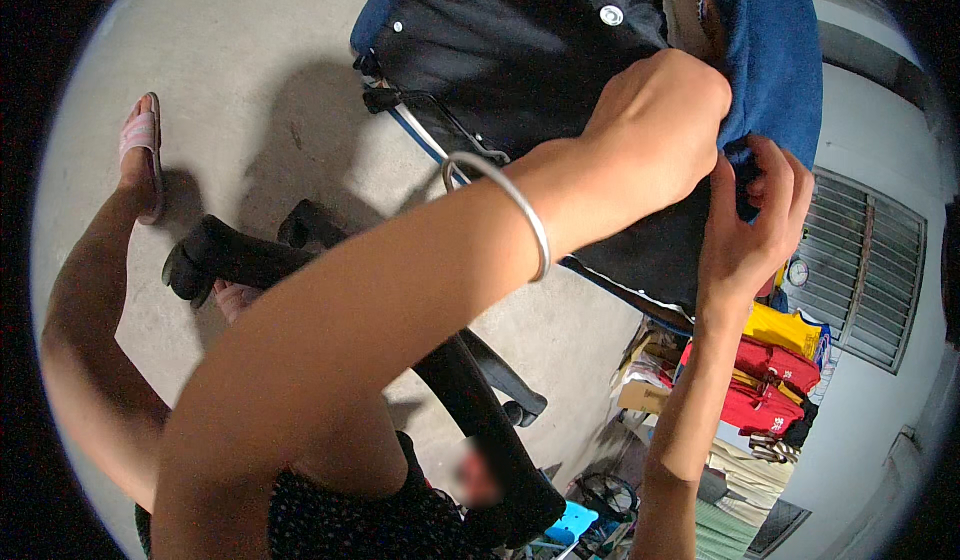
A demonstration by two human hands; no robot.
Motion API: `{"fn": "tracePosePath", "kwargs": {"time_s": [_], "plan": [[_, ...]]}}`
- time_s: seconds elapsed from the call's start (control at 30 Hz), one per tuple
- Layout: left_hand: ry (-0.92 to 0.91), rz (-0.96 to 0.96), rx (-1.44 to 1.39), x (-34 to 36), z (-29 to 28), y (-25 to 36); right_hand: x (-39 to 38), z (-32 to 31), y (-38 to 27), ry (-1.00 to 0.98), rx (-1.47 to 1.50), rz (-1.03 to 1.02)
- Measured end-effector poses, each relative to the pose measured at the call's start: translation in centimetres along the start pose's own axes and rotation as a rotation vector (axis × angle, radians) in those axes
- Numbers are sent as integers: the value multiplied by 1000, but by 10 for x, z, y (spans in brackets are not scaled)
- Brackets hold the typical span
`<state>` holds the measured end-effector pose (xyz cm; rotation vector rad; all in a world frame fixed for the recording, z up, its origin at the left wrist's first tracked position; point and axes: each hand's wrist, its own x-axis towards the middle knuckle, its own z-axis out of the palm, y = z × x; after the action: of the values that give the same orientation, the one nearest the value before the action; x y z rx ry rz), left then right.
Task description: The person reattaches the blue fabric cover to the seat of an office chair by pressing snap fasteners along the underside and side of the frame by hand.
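A large padded chair part has a dark blue fabric cover along its right edge and a black backing dotted with silver round fasteners. My left hand is closed in a fist against the inner edge of the blue fabric; its fingertips are hidden behind the back of the hand. Just below it, my right hand curls its thumb and fingers around a fold of the same fabric. Pale padding shows in a gap above my left hand. A silver bangle circles my left wrist.
Black base legs with rounded ends lie between my legs. My sandalled foot rests on the concrete floor at left. Red and yellow clothes and other household items line the right side, below a barred window.
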<state>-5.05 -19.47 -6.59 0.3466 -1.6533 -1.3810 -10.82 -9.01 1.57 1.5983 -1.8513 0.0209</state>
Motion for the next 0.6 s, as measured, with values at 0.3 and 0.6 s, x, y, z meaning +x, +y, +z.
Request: {"fn": "tracePosePath", "kwargs": {"time_s": [0.3,0.6], "plan": [[32,64,4,5,6,-2,6,-5,3,-100,90,112],[46,-9,-103,5,7,-1,2,0,13,-37,84,-43]]}}
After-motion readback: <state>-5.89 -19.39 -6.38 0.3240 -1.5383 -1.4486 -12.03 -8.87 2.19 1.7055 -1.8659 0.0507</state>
